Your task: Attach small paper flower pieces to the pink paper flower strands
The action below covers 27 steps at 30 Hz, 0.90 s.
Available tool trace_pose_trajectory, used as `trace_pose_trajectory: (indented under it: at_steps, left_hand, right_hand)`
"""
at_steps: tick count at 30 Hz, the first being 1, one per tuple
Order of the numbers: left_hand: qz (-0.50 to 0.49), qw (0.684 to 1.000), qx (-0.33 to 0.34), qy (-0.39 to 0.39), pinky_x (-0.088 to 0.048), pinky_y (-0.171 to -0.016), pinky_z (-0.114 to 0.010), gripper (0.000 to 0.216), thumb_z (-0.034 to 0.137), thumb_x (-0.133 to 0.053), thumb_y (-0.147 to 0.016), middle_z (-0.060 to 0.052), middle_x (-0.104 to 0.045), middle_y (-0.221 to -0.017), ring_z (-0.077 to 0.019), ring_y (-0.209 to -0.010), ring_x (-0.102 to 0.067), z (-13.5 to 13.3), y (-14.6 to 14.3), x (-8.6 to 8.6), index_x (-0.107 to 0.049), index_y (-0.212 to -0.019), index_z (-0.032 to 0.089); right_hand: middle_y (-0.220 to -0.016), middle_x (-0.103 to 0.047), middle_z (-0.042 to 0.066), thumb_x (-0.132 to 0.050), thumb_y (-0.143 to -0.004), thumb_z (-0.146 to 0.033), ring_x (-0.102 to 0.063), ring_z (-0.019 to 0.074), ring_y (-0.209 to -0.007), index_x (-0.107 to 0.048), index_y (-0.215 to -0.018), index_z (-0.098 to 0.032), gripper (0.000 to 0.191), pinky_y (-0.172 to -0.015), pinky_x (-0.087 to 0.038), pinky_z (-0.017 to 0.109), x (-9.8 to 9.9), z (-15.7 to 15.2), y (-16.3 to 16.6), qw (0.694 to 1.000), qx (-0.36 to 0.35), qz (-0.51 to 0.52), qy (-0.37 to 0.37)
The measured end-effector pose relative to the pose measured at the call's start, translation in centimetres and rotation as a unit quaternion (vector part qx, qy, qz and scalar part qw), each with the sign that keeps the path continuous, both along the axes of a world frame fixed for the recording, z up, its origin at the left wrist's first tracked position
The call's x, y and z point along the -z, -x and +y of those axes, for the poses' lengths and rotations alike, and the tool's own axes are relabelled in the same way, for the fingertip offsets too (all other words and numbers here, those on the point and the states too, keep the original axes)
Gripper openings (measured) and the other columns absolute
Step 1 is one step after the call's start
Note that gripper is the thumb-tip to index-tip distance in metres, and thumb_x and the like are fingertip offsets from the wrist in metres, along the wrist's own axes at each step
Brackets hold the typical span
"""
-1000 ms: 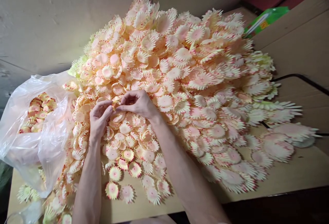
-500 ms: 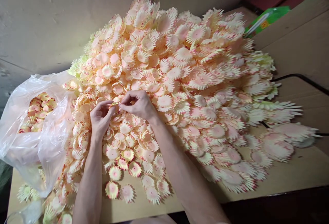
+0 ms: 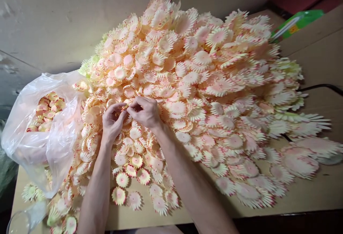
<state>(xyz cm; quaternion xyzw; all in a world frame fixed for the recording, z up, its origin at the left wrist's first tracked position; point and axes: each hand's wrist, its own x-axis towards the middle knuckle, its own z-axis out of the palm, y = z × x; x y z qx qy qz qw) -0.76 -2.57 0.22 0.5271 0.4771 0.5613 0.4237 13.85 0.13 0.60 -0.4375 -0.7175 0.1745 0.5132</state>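
Note:
A big heap of cream and pink fabric flower petal pieces (image 3: 203, 83) covers the table. My left hand (image 3: 112, 121) and my right hand (image 3: 146, 112) meet over the heap's left side. Both pinch a small petal piece (image 3: 124, 109) between their fingertips. The piece is mostly hidden by my fingers. Loose single petal pieces (image 3: 134, 200) lie flat near the front edge, between my forearms.
A clear plastic bag (image 3: 37, 144) with several smaller orange-edged pieces stands at the left. The cardboard-coloured table (image 3: 316, 194) shows at the right, crossed by a black cable (image 3: 321, 86). A green packet (image 3: 297, 21) lies at the back right. A grey wall rises behind.
The view has shifted slightly, so everything sits a little further right. My hands stay together on the small piece, with the fingers drawn closer.

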Motion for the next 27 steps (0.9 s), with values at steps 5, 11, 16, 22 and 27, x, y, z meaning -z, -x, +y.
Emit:
trace_pose_trajectory:
  at_steps: [5,11,16,22,27]
  left_hand:
    - [-0.006,1.0,0.009,0.004,-0.045,-0.056,-0.02,0.024,0.035,-0.078,-0.077,-0.002,-0.066,-0.078,-0.0095,-0.064,-0.054,-0.6,-0.8,-0.7,-0.073,-0.095,0.02]
    - [0.009,1.0,-0.002,-0.015,-0.046,-0.058,-0.019,0.021,0.032,-0.076,-0.08,-0.003,-0.065,-0.082,-0.0099,-0.069,-0.056,-0.5,-0.6,-0.7,-0.072,-0.096,0.019]
    - [0.007,0.999,-0.042,-0.033,-0.047,-0.064,-0.018,0.024,0.032,-0.077,-0.08,0.001,-0.059,-0.08,-0.0076,-0.069,-0.055,0.1,0.3,-0.3,-0.07,-0.1,0.02]
    - [0.024,0.998,-0.055,-0.037,-0.046,-0.065,-0.018,0.027,0.033,-0.078,-0.078,0.0,-0.059,-0.081,-0.0079,-0.071,-0.055,0.1,0.1,-0.5,-0.069,-0.099,0.019]
    - [0.036,0.999,-0.018,-0.022,-0.043,-0.057,-0.018,0.02,0.033,-0.071,-0.084,0.003,-0.053,-0.072,-0.0069,-0.06,-0.048,0.0,0.1,-0.8,-0.069,-0.1,0.02]
  right_hand:
    - [-0.056,-0.056,-0.002,-0.063,-0.076,-0.015,-0.048,0.0125,-0.052,-0.05,-0.061,-0.023,0.021,-0.056,-0.045,0.027,0.2,0.1,-0.8,0.996,0.087,0.011,-0.006]
    - [-0.061,-0.06,-0.001,-0.069,-0.079,-0.024,-0.051,0.0111,-0.052,-0.059,-0.07,-0.02,0.014,-0.056,-0.046,0.026,-0.3,0.3,-1.7,0.991,0.049,0.117,0.052]
    - [-0.064,-0.061,-0.002,-0.079,-0.074,-0.038,-0.052,0.0097,-0.052,-0.066,-0.088,-0.018,0.027,-0.05,-0.043,0.023,-0.2,0.5,-1.7,0.981,-0.037,0.147,0.122]
    - [-0.072,-0.068,0.003,-0.077,-0.077,-0.029,-0.06,0.0136,-0.066,-0.067,-0.076,-0.017,0.016,-0.065,-0.05,0.028,-0.6,0.7,-1.7,0.994,-0.082,0.061,0.022]
    - [-0.082,-0.071,0.008,-0.066,-0.085,-0.027,-0.065,0.0159,-0.071,-0.06,-0.067,-0.017,0.022,-0.057,-0.049,0.026,-0.6,0.6,-1.3,0.993,-0.082,0.083,0.032]
